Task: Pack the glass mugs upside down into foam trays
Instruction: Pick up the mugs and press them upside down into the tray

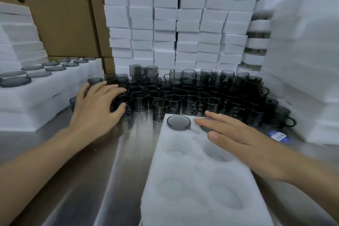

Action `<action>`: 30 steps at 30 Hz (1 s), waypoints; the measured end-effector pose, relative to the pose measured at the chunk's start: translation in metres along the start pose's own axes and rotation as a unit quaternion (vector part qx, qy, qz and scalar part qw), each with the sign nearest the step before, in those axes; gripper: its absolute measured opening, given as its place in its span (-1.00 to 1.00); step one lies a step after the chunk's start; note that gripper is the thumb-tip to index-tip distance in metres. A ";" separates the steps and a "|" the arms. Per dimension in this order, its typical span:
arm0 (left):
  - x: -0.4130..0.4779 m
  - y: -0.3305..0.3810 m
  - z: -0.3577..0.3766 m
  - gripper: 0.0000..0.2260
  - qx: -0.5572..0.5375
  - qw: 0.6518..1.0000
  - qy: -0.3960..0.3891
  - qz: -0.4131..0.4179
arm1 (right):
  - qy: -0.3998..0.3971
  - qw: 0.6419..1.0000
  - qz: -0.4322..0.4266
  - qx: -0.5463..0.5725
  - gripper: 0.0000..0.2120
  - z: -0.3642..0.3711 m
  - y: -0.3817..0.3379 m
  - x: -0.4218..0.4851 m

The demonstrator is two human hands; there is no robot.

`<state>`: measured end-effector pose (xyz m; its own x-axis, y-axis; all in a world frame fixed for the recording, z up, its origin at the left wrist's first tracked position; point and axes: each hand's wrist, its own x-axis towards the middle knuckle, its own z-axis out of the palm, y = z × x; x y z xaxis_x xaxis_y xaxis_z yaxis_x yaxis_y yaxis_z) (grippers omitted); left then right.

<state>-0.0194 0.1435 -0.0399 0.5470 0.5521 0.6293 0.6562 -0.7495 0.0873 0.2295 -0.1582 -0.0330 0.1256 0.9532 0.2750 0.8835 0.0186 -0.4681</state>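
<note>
A white foam tray [200,174] with round pockets lies on the steel table in front of me. One dark glass mug [178,122] sits upside down in its far left pocket. A second upturned mug [206,126] in the far right pocket is mostly hidden under my right hand [236,139], whose straight fingers rest flat on it. My left hand [99,106] curls round a smoky glass mug [123,104] at the left front of the crowd of upright mugs [183,93].
A filled foam tray [60,80] with several upturned mugs lies at the left. Stacked white foam boxes [176,24] form a wall behind and at the right. Cardboard cartons [64,11] stand back left. A small blue packet [279,136] lies at the right.
</note>
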 end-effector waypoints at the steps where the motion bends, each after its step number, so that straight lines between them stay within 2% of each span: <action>1: 0.000 0.000 0.004 -0.70 0.001 1.000 -0.006 0.006 | -0.001 1.000 -0.002 0.000 -0.58 0.000 0.000 0.000; 6: -0.007 0.019 0.013 -0.82 -0.032 0.999 0.007 0.014 | -0.003 1.000 -0.004 -0.008 -0.57 -0.001 0.001 0.001; 12: -0.018 0.046 0.007 -0.59 -0.082 0.995 -0.038 0.052 | 0.001 1.000 0.003 0.018 -0.57 0.001 0.002 -0.001; 16: -0.021 0.052 0.009 -0.78 -0.146 0.986 -0.080 0.012 | 0.009 0.999 0.008 0.030 -0.56 0.002 0.002 -0.001; 18: -0.021 0.054 0.009 -0.80 -0.206 0.975 -0.081 -0.020 | 0.013 1.000 0.006 0.023 -0.55 0.003 0.001 0.000; 22: -0.020 0.059 0.002 -0.83 -0.313 0.948 0.023 -0.052 | 0.038 0.999 0.012 -0.010 -0.57 -0.001 0.002 -0.003; 25: -0.025 0.079 -0.014 -0.76 -0.380 0.920 0.076 -0.047 | 0.115 0.991 -0.023 -0.066 -0.66 -0.005 -0.007 -0.007; 28: -0.037 0.104 -0.036 -0.70 -0.428 0.898 0.098 0.003 | 0.188 0.978 -0.071 -0.047 -0.81 -0.006 -0.027 -0.008; 30: -0.046 0.122 -0.051 -0.73 -0.434 0.891 0.105 0.082 | 0.210 0.973 -0.093 0.003 -0.83 -0.003 -0.041 -0.011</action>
<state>0.0087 0.0075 -0.0187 0.4286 0.3976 0.8113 -0.1223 -0.8641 0.4882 0.1930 -0.1704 -0.0141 0.1375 0.7259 0.6739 0.9063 0.1823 -0.3813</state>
